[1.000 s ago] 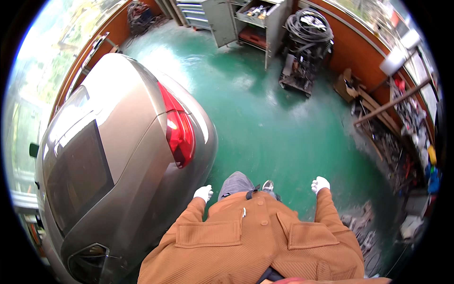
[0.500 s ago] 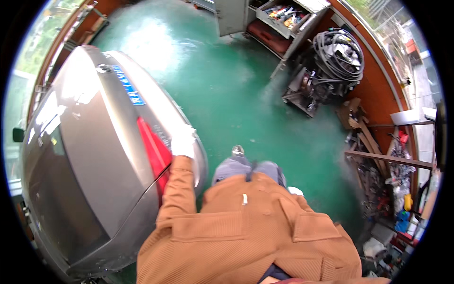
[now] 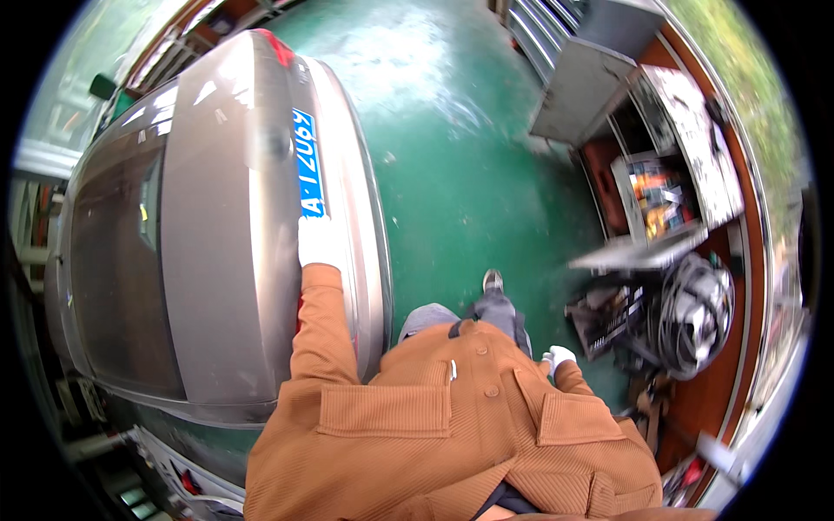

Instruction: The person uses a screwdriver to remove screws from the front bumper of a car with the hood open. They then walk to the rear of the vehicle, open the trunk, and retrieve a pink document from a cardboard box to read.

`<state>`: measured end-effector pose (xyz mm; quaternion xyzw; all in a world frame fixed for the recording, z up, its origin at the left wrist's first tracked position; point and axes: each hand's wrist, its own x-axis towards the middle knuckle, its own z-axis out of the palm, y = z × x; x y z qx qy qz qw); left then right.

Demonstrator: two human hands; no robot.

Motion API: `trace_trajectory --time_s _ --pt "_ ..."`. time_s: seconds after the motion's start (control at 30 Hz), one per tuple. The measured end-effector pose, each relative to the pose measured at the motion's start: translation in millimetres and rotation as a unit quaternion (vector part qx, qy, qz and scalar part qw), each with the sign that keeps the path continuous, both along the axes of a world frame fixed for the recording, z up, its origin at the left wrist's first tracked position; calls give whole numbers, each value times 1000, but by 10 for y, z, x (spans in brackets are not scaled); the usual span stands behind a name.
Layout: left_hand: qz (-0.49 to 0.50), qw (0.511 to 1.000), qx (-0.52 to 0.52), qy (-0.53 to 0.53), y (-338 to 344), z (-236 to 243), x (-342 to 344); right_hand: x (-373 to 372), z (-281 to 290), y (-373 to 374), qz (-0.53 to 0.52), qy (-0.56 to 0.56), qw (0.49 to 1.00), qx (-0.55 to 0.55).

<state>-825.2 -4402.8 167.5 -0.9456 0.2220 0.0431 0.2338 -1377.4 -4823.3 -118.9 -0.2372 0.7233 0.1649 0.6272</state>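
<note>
At the rear of a grey-brown car (image 3: pixel 213 217), my left hand (image 3: pixel 316 242) in a white glove rests against the bodywork beside the near end of a blue number plate (image 3: pixel 307 161). The hand seems to lie open on the surface, though glare washes out its fingers. Down by my right hip hangs my right hand (image 3: pixel 559 357), also white-gloved. Its fingers are loosely apart, and nothing shows in them. A silvery bumper (image 3: pixel 363 187) runs along the car's rear edge.
Green floor (image 3: pixel 460 187) stretches ahead. To the right stand an open metal cabinet (image 3: pixel 691 130) with a tool drawer (image 3: pixel 658 198), a coil of grey cable (image 3: pixel 695 317) and dark machine parts (image 3: pixel 599 321). A drawer chest (image 3: pixel 540 35) stands farther off.
I have stepped along the car's rear, and the view has turned. My left hand has passed from beside the red tail light to the plate. My right hand now shows more fully.
</note>
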Motion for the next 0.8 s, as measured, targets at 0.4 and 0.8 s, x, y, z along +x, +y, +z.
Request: trace_trajectory --time_s 0.4,0.8 --pt "138 978 -66 -139 -236 -980 1983 4444 904 -2385 151 -121 974 -117" --pt "255 924 -212 -190 -680 -388 2439 6445 710 -2426 881 -46 459 -108"
